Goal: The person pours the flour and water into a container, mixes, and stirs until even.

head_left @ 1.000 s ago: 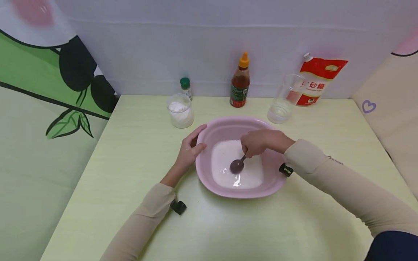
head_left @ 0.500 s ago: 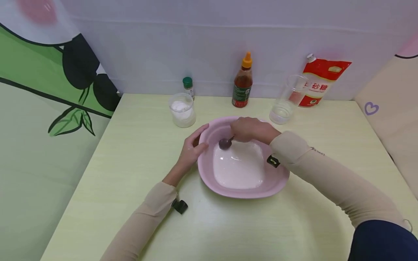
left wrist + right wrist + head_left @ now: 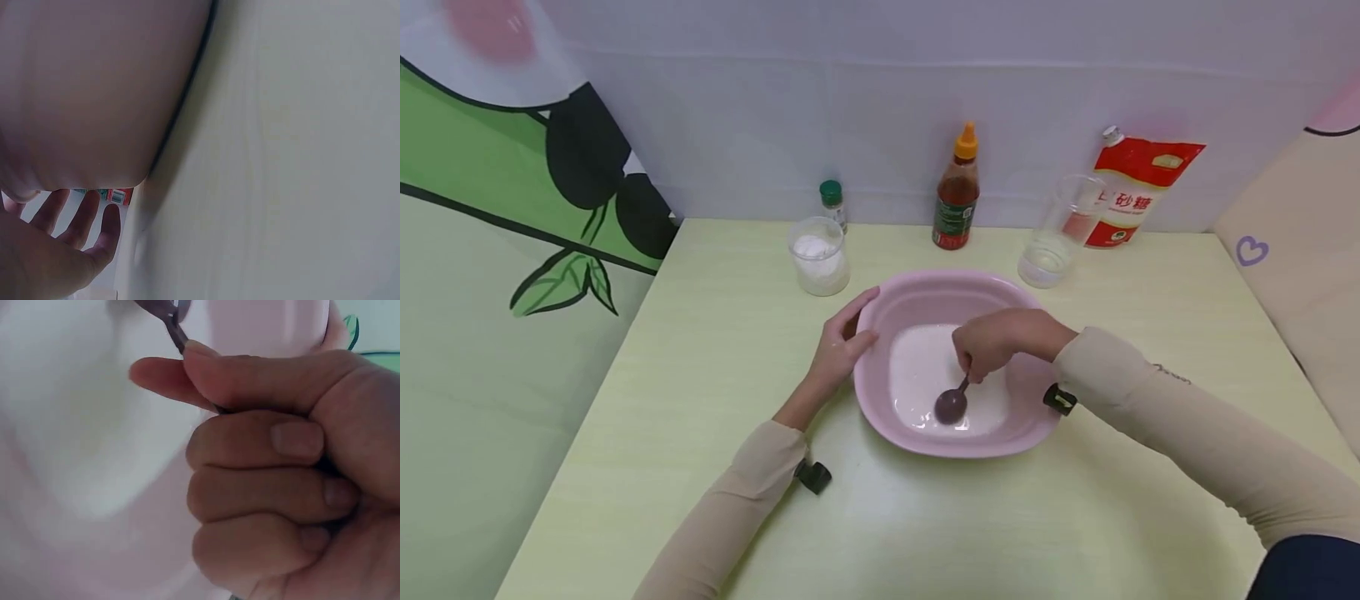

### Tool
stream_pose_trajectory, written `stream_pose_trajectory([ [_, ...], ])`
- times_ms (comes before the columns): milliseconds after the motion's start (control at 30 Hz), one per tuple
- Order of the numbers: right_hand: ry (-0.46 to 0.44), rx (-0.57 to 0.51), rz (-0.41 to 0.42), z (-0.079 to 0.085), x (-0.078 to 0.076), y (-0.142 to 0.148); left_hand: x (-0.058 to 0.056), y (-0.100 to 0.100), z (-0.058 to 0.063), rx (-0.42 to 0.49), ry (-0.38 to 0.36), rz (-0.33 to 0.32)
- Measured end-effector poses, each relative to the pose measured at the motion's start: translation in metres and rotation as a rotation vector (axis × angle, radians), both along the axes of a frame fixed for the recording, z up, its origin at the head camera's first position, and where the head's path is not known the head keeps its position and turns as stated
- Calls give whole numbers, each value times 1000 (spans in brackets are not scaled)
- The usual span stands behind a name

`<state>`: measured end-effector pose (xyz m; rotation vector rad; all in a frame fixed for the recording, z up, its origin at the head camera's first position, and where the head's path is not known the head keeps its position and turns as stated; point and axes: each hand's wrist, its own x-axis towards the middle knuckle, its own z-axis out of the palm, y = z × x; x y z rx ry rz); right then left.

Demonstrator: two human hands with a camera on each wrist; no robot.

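A pink plastic basin (image 3: 872,387) stands on the table with white liquid (image 3: 917,358) in its bottom. My left hand (image 3: 835,350) grips the basin's left rim, thumb on top. In the left wrist view, the fingers of the left hand (image 3: 69,244) are bent by the basin's outer wall (image 3: 94,94). My right hand (image 3: 996,337) holds a dark spoon (image 3: 951,407) by its handle, the bowl down at the liquid near the basin's front. The right wrist view shows the handle (image 3: 178,334) pinched between thumb and forefinger, the other fingers curled.
Behind the basin stand a clear cup (image 3: 818,258) of white powder, a small green-capped jar (image 3: 832,200), and a sauce bottle (image 3: 957,196) with an orange tip. At the right are a tall glass (image 3: 1048,250) of clear liquid and a red-and-white sugar pouch (image 3: 1138,187).
The spoon swept from the basin's middle to its back left, then came forward to the front of the liquid. My left hand stays on the rim.
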<state>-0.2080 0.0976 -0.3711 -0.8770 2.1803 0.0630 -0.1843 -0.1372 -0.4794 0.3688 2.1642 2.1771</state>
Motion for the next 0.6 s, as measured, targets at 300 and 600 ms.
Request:
stream_pose_trajectory([
  [300,216,57,-336,21,-25,29,1,1,1,10,-5,-3],
  [600,314,-12,-224,6,-37,-13,1,2,3,17,18,-6],
])
